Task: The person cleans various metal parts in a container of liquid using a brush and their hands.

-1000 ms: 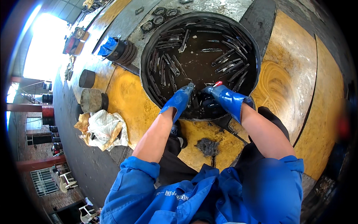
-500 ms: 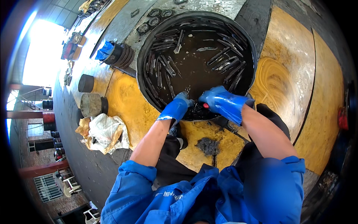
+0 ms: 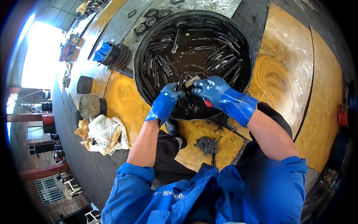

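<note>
A wide round black basin of dark oily liquid lies on the floor, with several flat metal strips fanned around its inside. Both my hands wear blue rubber gloves and work over its near rim. My left hand grips the end of a dark metal strip. My right hand is closed on a brush with a red handle, its pale head pressed against the strip. My blue sleeves and dark trousers fill the lower part of the view.
A dark drum with a blue wrap lies left of the basin. Two short metal cylinders and a crumpled plastic bag sit at the left. Metal rings lie beyond the basin. The floor is yellow and grey.
Both hands have drawn together over the basin's near rim, and the brush head now rests against the strip held by my left hand.
</note>
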The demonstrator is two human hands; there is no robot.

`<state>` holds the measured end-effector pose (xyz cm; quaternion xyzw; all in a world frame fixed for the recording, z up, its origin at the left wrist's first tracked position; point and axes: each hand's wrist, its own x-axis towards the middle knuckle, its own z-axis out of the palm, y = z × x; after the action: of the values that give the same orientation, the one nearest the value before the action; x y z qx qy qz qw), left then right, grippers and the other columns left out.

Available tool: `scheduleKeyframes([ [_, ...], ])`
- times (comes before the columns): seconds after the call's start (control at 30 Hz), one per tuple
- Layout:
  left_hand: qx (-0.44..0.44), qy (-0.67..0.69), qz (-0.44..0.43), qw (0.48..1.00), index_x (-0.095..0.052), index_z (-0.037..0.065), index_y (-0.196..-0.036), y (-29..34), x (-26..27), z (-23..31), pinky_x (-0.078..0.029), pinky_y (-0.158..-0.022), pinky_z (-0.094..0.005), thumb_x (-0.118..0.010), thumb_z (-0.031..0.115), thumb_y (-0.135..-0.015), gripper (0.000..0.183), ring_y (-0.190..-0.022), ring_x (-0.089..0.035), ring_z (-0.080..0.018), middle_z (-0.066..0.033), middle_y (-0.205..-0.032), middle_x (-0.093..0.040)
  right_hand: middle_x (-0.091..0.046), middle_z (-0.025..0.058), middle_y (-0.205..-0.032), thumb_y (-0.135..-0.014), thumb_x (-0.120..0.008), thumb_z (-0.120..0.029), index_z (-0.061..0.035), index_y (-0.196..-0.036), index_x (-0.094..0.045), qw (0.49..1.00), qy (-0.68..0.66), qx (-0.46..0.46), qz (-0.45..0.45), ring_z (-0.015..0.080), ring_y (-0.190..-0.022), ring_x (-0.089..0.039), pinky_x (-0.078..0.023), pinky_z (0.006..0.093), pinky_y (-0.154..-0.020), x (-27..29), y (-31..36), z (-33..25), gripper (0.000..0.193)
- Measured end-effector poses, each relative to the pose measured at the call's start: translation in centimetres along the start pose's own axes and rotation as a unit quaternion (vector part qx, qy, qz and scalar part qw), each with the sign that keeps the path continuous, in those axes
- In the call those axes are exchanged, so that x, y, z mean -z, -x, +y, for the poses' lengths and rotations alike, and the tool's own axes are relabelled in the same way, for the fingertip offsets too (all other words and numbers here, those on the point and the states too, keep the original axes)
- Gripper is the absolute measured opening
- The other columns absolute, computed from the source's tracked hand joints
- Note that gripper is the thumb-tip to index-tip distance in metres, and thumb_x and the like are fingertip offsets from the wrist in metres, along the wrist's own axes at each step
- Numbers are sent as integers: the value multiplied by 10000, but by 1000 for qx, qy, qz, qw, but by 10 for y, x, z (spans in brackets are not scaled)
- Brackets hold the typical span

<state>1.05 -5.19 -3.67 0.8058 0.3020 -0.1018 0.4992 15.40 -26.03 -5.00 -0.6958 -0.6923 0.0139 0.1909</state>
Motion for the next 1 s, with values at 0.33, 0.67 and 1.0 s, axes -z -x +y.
scheduleKeyframes([
  [0.33,-120,178,107,971,-652,-33,-1239,1,10,33,-526,-802,-260,-657,-63,-865,375,-890,-663,-124,-85,-1015,-739,-764,51,-1012,-954,-687,-296,-121,-1187,-723,778,-470,-409,82,160,-944,-706,-544,305,-879,-5,-29,35,294],
  [0.67,-99,613,120,774,-607,15,-1263,-34,46,-7,-601,-890,-428,-566,-107,-875,409,-965,-688,-269,-128,-1109,-700,-751,66,-1020,-977,-664,-300,-131,-1173,-721,508,-608,-558,245,186,-931,-708,-573,387,-834,18,-32,65,265],
  [1.0,-37,700,-17,713,-594,134,-1298,-32,-44,-2,-598,-855,-445,-653,-36,-894,442,-1064,-685,-250,-87,-1203,-694,-701,94,-1202,-975,-617,-299,-93,-1229,-674,291,-801,-401,336,306,-1041,-672,-548,483,-937,-18,-51,54,331],
])
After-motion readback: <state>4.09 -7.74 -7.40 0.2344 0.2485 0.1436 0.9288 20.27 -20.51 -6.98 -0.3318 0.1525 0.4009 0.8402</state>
